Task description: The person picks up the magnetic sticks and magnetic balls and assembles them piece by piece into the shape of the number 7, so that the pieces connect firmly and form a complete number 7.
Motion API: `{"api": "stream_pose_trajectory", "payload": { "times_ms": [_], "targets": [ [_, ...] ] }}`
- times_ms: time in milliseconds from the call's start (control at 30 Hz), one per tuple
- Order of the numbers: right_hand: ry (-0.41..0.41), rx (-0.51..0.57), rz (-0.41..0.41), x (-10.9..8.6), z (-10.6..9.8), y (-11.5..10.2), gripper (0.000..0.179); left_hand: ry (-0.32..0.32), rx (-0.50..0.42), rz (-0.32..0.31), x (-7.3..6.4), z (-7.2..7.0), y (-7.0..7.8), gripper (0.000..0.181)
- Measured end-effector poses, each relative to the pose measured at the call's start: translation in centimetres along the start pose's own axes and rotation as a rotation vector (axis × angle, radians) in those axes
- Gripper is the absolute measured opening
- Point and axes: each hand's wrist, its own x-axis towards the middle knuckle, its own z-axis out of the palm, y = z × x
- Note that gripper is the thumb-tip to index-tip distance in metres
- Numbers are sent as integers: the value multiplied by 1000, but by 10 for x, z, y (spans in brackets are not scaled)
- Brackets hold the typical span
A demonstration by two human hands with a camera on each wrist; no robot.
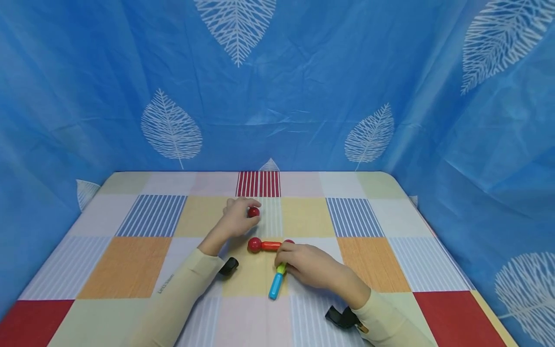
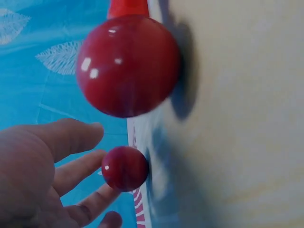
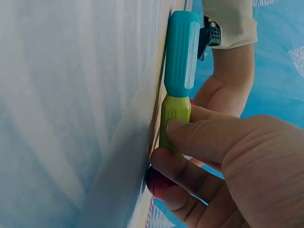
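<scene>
My left hand is around a loose red ball on the tablecloth, fingers spread behind it and thumb apart from it in the left wrist view. Nearer to me lies a red-orange rod with a red ball at its left end and another red ball at its right end, partly covered by my right hand. That right hand pinches a yellow-green rod between thumb and fingers. A blue rod joins the green one end to end and points toward me.
A patchwork-check tablecloth covers the table. Blue curtains with white leaf prints stand behind and at both sides. Black wrist cameras sit by both sleeves, close over the cloth.
</scene>
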Motion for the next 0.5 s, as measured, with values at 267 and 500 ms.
{"api": "stream_pose_trajectory", "payload": {
  "times_ms": [267,500],
  "targets": [
    [-7,-6,8,1,-1,-2,17,4,76,-59,-5,-5,-4,26],
    [-10,-21,14,0,-1,-3,17,-5,118,-53,-12,-9,-5,27]
  ]
}}
